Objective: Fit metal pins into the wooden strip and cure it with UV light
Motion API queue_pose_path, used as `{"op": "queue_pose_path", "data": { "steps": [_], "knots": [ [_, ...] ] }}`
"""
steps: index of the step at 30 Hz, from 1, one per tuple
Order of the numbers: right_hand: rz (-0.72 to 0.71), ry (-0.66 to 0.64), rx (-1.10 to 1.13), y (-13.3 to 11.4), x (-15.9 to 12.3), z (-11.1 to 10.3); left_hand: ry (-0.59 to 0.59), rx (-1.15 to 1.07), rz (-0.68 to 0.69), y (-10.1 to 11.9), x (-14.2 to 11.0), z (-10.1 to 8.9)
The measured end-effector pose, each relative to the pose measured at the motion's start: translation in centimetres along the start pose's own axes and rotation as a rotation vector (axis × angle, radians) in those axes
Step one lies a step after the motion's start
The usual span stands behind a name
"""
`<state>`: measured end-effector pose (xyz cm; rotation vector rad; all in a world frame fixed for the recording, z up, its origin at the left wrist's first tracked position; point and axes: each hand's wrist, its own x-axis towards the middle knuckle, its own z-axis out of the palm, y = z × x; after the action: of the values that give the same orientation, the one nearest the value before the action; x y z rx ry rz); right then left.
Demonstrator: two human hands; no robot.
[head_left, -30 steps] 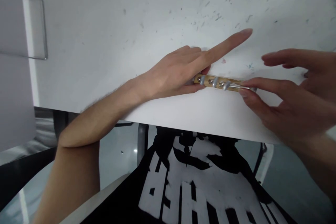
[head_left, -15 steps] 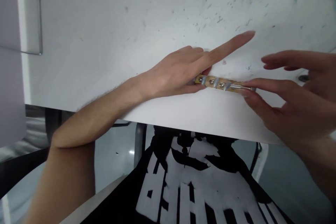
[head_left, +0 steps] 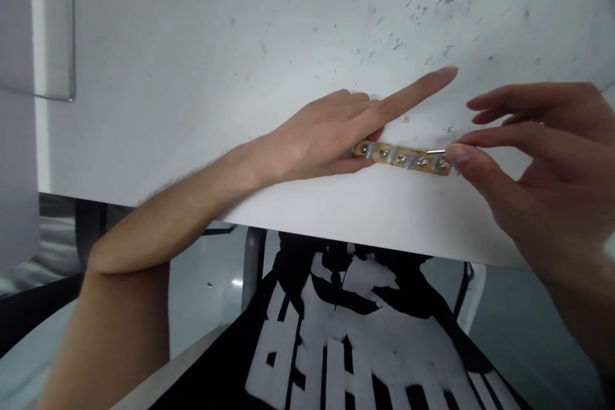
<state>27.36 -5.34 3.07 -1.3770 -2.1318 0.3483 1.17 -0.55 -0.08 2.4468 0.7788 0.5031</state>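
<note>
My left hand lies on the white table and grips the left end of a narrow wooden strip between its thumb and curled fingers. Its index finger points out to the upper right. Several shiny silver domes run along the strip, with slanting grey-blue bands between them. Between thumb and index finger, my right hand pinches a thin metal rod, whose tip shows just above the strip's right part. The other fingers of that hand are loosely stretched. Most of the rod is hidden by the fingers.
The white table carries dark specks and marks toward the upper right. A bent metal wire frame stands at the left edge. Below the table's front edge are my printed black shirt and chair parts.
My right hand has lifted the metal rod off the strip's bands and drawn it up and right, uncovering the strip's right end. My left hand keeps its hold.
</note>
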Motion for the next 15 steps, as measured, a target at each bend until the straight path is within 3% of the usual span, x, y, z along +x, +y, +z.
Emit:
{"op": "queue_pose_path", "data": {
  "steps": [15],
  "knots": [
    [-0.116,0.004,-0.049,0.66,0.07,0.72,-0.025,0.015,-0.029,0.1,0.05,-0.06]
  ]
}}
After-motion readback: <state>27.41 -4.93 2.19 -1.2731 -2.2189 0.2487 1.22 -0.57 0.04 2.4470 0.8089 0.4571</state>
